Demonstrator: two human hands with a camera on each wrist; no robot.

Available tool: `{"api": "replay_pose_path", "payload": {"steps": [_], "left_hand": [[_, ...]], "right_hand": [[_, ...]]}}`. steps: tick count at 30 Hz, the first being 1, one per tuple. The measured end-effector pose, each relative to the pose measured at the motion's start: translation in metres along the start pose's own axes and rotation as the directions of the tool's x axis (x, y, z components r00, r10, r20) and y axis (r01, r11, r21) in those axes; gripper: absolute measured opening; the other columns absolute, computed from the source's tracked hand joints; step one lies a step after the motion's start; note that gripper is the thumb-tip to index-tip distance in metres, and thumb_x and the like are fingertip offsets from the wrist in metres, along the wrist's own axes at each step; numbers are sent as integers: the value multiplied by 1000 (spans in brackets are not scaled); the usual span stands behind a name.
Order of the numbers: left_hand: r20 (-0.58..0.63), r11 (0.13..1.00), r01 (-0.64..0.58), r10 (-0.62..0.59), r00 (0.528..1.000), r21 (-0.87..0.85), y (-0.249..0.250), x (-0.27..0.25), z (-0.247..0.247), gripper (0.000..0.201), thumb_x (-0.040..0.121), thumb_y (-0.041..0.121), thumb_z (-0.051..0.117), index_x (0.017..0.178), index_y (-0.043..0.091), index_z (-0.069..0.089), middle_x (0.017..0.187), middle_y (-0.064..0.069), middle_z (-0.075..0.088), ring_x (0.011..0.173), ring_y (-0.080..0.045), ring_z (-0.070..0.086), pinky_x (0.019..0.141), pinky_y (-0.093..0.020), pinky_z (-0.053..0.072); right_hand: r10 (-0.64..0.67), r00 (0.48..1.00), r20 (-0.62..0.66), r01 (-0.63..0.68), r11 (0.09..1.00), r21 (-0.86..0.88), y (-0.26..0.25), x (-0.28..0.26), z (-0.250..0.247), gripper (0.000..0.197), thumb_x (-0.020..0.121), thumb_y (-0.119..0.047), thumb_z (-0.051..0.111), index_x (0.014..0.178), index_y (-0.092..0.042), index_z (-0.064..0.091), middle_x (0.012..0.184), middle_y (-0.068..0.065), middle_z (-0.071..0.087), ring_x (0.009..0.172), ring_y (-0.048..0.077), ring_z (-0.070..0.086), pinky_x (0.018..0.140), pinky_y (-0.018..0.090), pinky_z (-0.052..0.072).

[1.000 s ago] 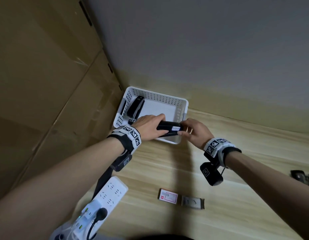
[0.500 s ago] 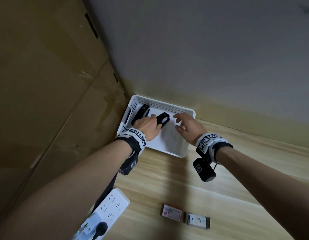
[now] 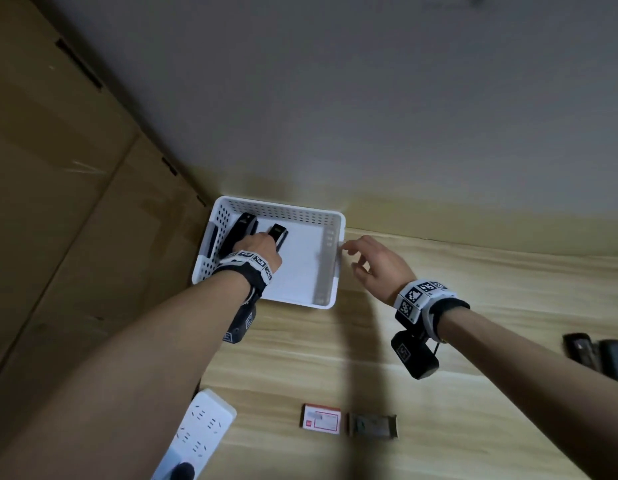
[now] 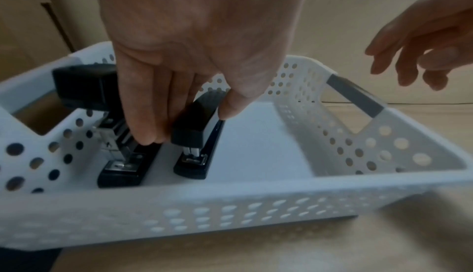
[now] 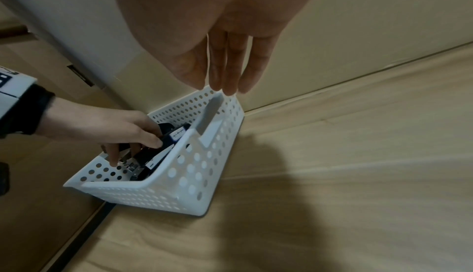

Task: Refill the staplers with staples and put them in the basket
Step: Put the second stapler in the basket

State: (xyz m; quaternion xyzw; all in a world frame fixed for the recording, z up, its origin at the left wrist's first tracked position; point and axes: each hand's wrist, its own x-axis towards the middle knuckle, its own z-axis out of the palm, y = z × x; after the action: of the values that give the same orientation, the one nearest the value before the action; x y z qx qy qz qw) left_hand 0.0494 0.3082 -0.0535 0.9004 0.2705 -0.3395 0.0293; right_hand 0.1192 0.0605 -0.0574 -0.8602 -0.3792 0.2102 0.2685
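A white perforated basket (image 3: pixel 330 271) (image 4: pixel 230 197) (image 5: pixel 179 177) stands on the wooden table against the wall. Two black staplers lie side by side in its left half. My left hand (image 3: pixel 262 242) (image 4: pixel 187 122) (image 5: pixel 135 147) reaches into the basket and pinches the right-hand stapler (image 3: pixel 279 233) (image 4: pixel 198 126) (image 5: pixel 176 132) between thumb and fingers, its base on the basket floor. The other stapler (image 3: pixel 240 230) (image 4: pixel 122 165) lies by the left wall. My right hand (image 3: pixel 366 261) (image 5: pixel 222 74) hovers by the basket's right rim, fingers relaxed, holding nothing.
A red and white staple box (image 3: pixel 321 420) and a grey staple tray (image 3: pixel 372 425) lie near the front edge. More dark staplers (image 3: pixel 584 351) sit at the far right. A white power strip (image 3: pixel 200 431) lies front left. Cardboard boxes (image 3: pixel 58 202) stand left of the basket.
My left hand carried the stapler from the basket's front rim into the basket and lowered it beside the first one. My right hand let go of it and drew back to the right.
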Motion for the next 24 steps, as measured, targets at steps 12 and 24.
{"api": "replay_pose_path", "payload": {"steps": [12,24], "left_hand": [[-289,944,-308,330,899,117,104,-91,-21,33,92,22,43,122,9,50,123,-12,57,107,-32,57,73,-36,39],[-218,735,-634,677,703,240,307,-162,32,34,89,24,44,120,13,52,120,-9,60,103,-32,59,70,-34,38]], "right_hand": [[240,968,-70,-247,962,-115,78,-127,-46,38,87,-19,56,125,-23,54,117,-4,55,102,17,57,80,34,49],[522,774,-359,-612,762,-211,208,-328,-101,55,70,-12,66,124,-11,53,127,13,51,113,37,47,94,44,45]]}}
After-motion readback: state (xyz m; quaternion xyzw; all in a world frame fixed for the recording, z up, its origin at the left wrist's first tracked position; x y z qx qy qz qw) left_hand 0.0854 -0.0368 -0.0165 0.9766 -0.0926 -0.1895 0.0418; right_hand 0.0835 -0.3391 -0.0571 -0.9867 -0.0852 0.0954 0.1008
